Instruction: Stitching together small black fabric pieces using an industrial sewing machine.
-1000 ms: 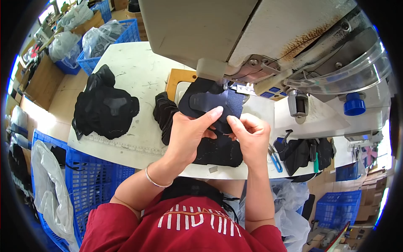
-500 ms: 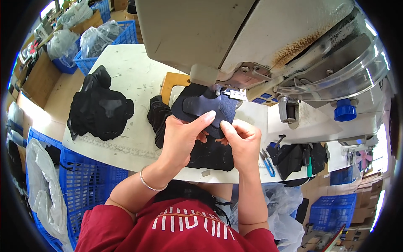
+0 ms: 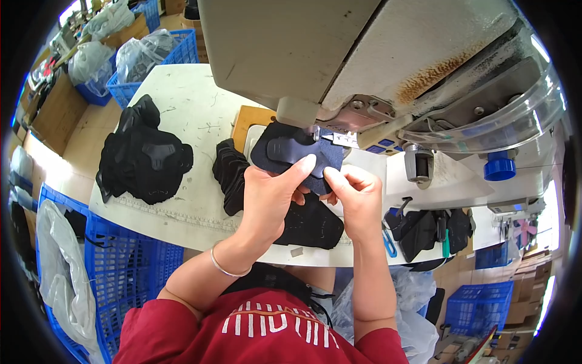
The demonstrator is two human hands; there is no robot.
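Note:
Under the sewing machine's [image 3: 273, 54] presser foot lies a dark navy fabric pad [image 3: 262, 156] with a smooth, dark, shaped patch [image 3: 285, 149] on top. My left hand [image 3: 265, 199] is closed on the pad's near edge, its thumb pressing the patch and its fingers mostly hidden beneath. Right beside it, my right hand [image 3: 360, 199] pinches the pad's near right corner between thumb and fingers. The needle area is partly covered by the machine head. Below my hands, a black fabric piece [image 3: 312, 225] lies at the table's front edge.
Black fabric pieces [image 3: 145, 164] with a similar patch lie on the white table [image 3: 194, 91] at left. Bunched black cloth [image 3: 230, 176] sits beside my left hand. Blue-handled snips [image 3: 389, 242] and black pieces [image 3: 419, 233] are at right. A blue crate [image 3: 130, 267] stands below left.
The pad and patch have turned slightly under the presser foot. Both hands have shifted a little to the right, still holding the pad.

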